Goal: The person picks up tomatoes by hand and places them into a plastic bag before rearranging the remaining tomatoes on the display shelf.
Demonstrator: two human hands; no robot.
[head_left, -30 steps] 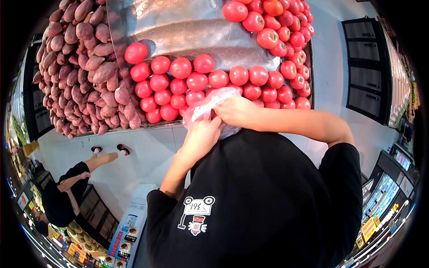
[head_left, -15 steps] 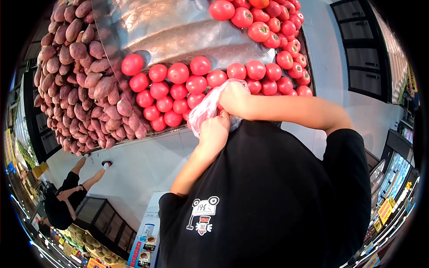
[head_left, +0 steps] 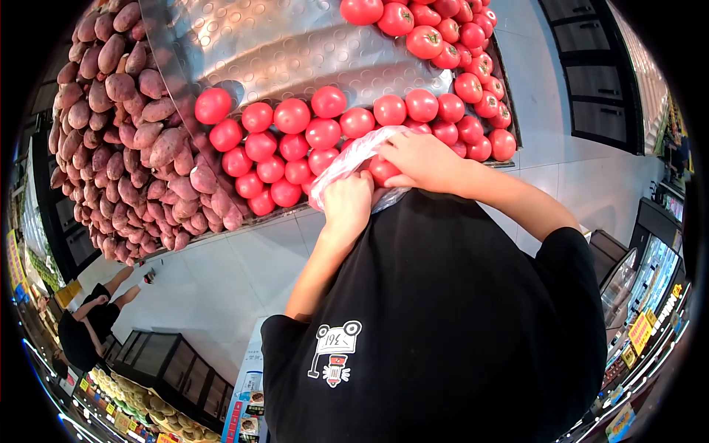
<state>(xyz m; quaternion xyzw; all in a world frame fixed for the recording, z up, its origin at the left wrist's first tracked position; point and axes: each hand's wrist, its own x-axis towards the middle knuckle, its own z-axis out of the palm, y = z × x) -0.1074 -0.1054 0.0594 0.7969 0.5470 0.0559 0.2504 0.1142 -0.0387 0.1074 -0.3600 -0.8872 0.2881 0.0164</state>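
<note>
A: Quick update pls. What's changed?

B: One tomato (head_left: pixel 383 171) now shows at the mouth of the clear plastic bag (head_left: pixel 346 160), betw. the 2 hands. Means the R hand's work is at the opening, w/ the fruit in plain view.

A: R hand (head_left: pixel 422 161)?

B: Fingers bent over the tomato's top side, near the bag rim, thumb below: looks like a pinch on the fruit. Can't tell if they've got film too.

A: L hand (head_left: pixel 349 198)?

B: Fingers curled tight, pressed tog., gripping bunched bag. Tips hidden, so exact hold n/a.

A: Where's the bag, rel. to the rest?

B: Just above the black shirt (head_left: pixel 458 317), by the front edge of the bench (head_left: pixel 509 97). Tomato rows (head_left: pixel 292 116) right beside it, more tomatoes (head_left: pixel 424 42) at far R. Can't see how many are inside.

A: Surroundings?

B: Bubbled sheet (head_left: pixel 251 44) behind the rows, sweet potatoes (head_left: pixel 111 96) heaped L. Dark cabinets (head_left: pixel 602 88) far R. Another person (head_left: pixel 80 340) in the bkgd, lower L, well apart from this pair of hands.
</note>
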